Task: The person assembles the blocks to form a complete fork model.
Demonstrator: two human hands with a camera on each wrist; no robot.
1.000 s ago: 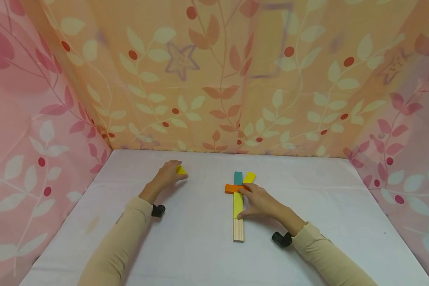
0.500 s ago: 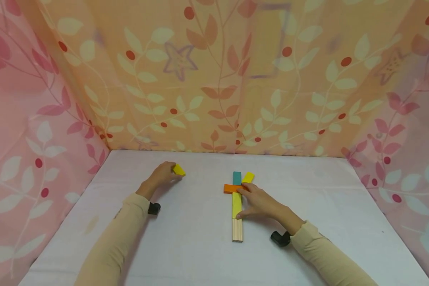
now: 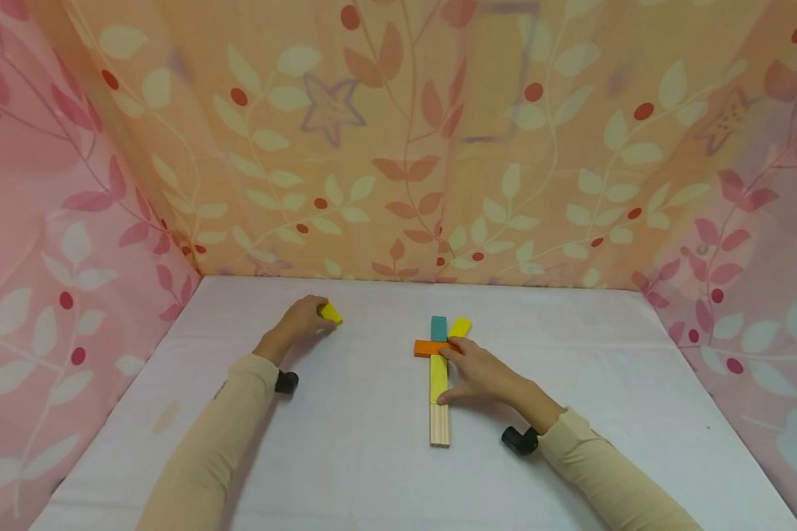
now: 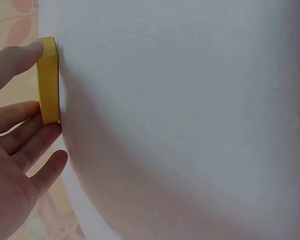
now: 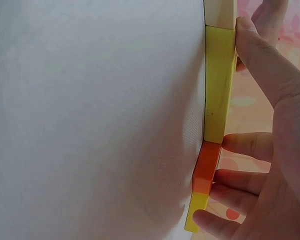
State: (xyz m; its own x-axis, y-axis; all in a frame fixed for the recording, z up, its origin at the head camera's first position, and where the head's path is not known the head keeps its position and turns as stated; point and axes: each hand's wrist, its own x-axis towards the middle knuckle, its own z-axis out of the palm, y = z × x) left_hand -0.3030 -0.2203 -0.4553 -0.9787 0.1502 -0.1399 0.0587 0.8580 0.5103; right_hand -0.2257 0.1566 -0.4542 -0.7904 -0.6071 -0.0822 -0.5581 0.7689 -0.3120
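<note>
My left hand (image 3: 300, 318) is at the back left of the table, pinching a yellow block (image 4: 48, 85) between thumb and fingers. That block has a slanted end and stays close to the white surface. My right hand (image 3: 486, 374) rests on a row of blocks right of centre, its fingers loosely spread. The thumb touches the yellow-green block (image 5: 219, 80) near its joint with a plain wooden block (image 3: 440, 425). Other fingertips lie on the orange block (image 3: 428, 348), set crosswise, and at a second yellow block (image 3: 461, 327). A teal block (image 3: 439, 329) stands behind the orange one.
The white-covered table (image 3: 345, 472) ends at a floral curtain (image 3: 398, 147) along the back, with pink curtains (image 3: 46, 295) at both sides. A black wrist camera (image 3: 521, 441) sits under the right wrist, another (image 3: 287, 381) under the left.
The left hand has drawn slightly left, and the yellow block in it has turned, showing more of its face. The right hand and the row of blocks hold still.
</note>
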